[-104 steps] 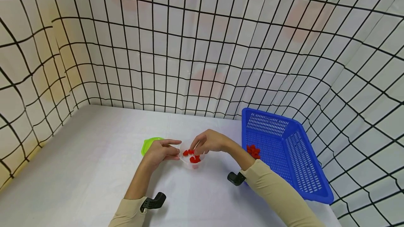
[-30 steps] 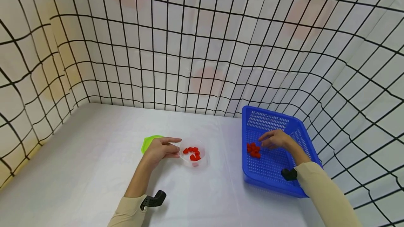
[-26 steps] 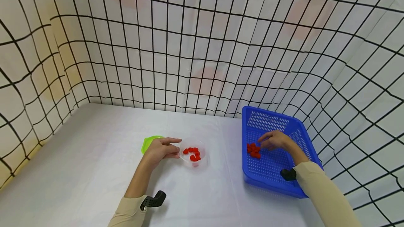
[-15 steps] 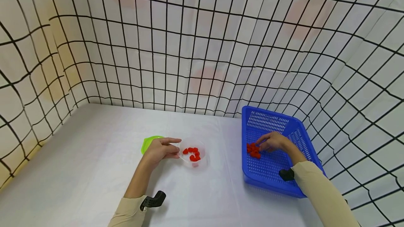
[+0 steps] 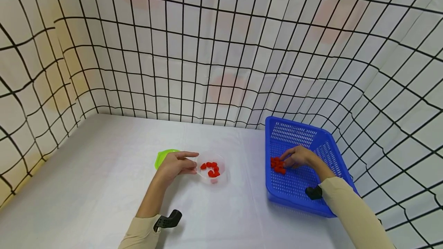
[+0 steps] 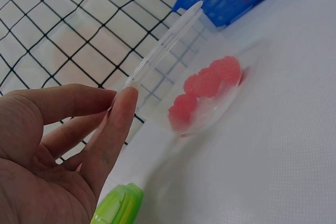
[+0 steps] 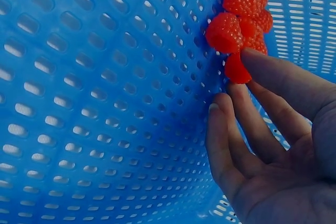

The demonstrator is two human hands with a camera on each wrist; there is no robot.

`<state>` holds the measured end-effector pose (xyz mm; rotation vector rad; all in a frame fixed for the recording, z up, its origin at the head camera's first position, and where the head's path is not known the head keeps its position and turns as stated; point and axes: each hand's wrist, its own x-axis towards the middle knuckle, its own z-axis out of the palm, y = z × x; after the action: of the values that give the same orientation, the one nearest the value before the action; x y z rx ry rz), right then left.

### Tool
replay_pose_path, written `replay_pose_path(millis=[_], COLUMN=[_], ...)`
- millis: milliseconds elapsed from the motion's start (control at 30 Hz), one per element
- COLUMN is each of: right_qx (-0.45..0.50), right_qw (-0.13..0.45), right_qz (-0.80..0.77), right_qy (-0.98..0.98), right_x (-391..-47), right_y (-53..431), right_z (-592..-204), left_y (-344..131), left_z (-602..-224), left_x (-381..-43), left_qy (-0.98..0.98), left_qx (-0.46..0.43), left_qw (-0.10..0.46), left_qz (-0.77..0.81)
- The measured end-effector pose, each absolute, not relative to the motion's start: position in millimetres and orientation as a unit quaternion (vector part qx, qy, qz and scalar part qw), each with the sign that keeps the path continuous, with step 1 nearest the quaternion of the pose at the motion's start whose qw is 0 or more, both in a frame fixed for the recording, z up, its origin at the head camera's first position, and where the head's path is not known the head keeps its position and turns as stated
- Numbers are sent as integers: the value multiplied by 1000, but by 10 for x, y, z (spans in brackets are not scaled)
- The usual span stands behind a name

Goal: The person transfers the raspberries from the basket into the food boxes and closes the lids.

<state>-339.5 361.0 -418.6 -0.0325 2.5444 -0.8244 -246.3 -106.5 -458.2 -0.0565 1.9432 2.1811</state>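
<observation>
Several red raspberries (image 6: 202, 85) lie in a clear round plastic tub (image 6: 157, 90) on the white table. My left hand (image 5: 175, 167) pinches the tub's rim between thumb and fingers. Inside the blue basket (image 5: 294, 203), a cluster of raspberries (image 7: 224, 32) rests along the left side. There my right hand (image 5: 298, 157) has thumb and fingertips around the lowest raspberry (image 7: 237, 69), pinching it while it still touches the others. Part of a bright green lid (image 5: 162, 157) shows behind my left hand.
The perforated basket stands on the right side of the table (image 5: 235, 210), with the tub left of it. Black wire mesh (image 5: 214, 64) with white sheeting behind encloses the back and both sides.
My right hand left the tub and moved right into the basket, then edged left onto the raspberries there and took hold of one. The left hand keeps its place at the tub.
</observation>
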Motion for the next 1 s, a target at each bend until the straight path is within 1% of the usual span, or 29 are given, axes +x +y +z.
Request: replay_pose_path(millis=[533,733,1000], right_qx=[-8,-21,-43], right_qw=[224,213,194], right_qz=[-296,-293,-284], right_qy=[928,932,938], right_x=[-3345,-3291,-3266], right_y=[3604,3585,3485], right_z=[-4148,-4002,-3700], left_y=[-1051,-1040,-1045], left_z=[-4622,-4615,-4568], left_x=[-2454,-2460,-2448], left_qy=[666,666,670], left_qx=[-19,-21,-23], left_qw=[105,104,104], left_qz=[738,739,735])
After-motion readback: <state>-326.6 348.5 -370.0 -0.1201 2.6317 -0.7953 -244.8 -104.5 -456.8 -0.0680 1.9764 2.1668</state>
